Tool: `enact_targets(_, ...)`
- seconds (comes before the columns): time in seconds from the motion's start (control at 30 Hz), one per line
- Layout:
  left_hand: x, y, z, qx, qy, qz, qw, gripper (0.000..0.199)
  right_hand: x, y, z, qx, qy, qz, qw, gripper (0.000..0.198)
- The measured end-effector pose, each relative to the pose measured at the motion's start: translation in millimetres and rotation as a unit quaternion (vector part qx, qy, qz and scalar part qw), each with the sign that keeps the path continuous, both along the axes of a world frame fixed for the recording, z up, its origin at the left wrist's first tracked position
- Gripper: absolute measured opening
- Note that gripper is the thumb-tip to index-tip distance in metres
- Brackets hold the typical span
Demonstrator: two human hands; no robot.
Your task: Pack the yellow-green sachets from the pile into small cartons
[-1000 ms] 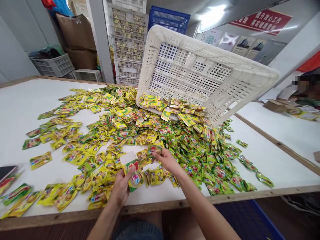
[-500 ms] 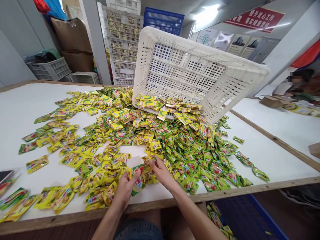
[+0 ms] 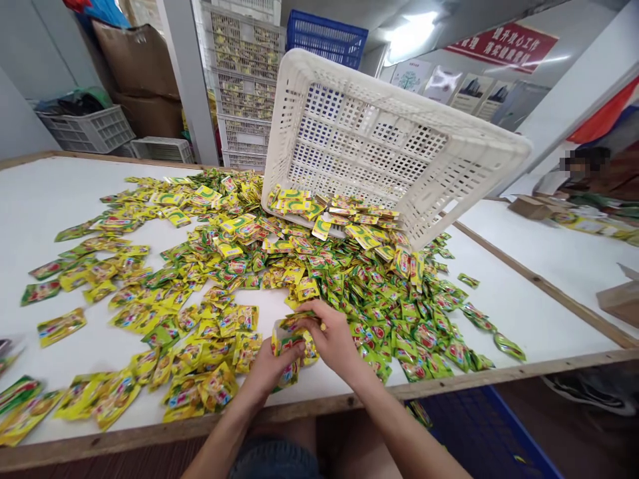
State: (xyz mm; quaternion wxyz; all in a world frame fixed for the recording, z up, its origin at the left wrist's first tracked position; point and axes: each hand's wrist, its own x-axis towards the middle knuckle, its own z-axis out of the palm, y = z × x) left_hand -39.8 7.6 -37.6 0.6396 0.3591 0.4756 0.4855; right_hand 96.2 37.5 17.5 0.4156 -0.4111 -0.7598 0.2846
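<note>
My left hand (image 3: 271, 367) is closed around a small green and red printed carton (image 3: 285, 344), held above the near part of the table. At the carton's upper opening, my right hand (image 3: 330, 332) pinches a small candy packet (image 3: 294, 320); its fingers partly hide it, and I cannot tell how far inside it sits. Yellow packets (image 3: 200, 389) lie left of my hands, and green packets (image 3: 424, 332) are heaped to the right. Beyond them a white plastic crate (image 3: 399, 86) is tipped toward me, with flat yellow cartons (image 3: 294, 201) along its lower side.
The white table (image 3: 30, 219) has a wooden front edge (image 3: 124, 442). Below it to the right is a blue crate (image 3: 479, 432). Stacked crates (image 3: 244, 93) stand behind, beside a pillar (image 3: 187, 80). A person (image 3: 584, 166) is at the far right, near a cardboard box (image 3: 619, 296).
My right hand has moved over the carton, bringing the packet from beside it to its opening. The carton's white flap, plain before, is now mostly covered. The view has shifted slightly.
</note>
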Motion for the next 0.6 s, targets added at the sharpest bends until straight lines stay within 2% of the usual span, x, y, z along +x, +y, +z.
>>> enact_targets(0.17,3,0,-3.7,0.024,0.019,-0.038,0.999,0.028,1,1,4,0.012,-0.168,0.068,0.983,0.024)
enact_targets(0.27,6,-3,-6.7,0.026,0.029,-0.050,0.998,0.024,1,1,11,-0.005,-0.209,0.113,0.971,0.024)
enact_targets(0.33,7,-5,-8.7,0.028,0.020,-0.061,0.998,0.024,1,1,13,-0.027,-0.209,0.103,0.972,0.024)
enact_targets(0.47,10,-8,-13.1,0.019,-0.032,-0.089,0.995,0.027,0,-1,5,-0.065,-0.209,0.026,0.975,0.024)
enact_targets(0.6,12,-8,-16.3,0.001,-0.032,-0.096,0.995,0.032,3,-1,-1,0.002,-0.267,0.024,0.964,0.019)
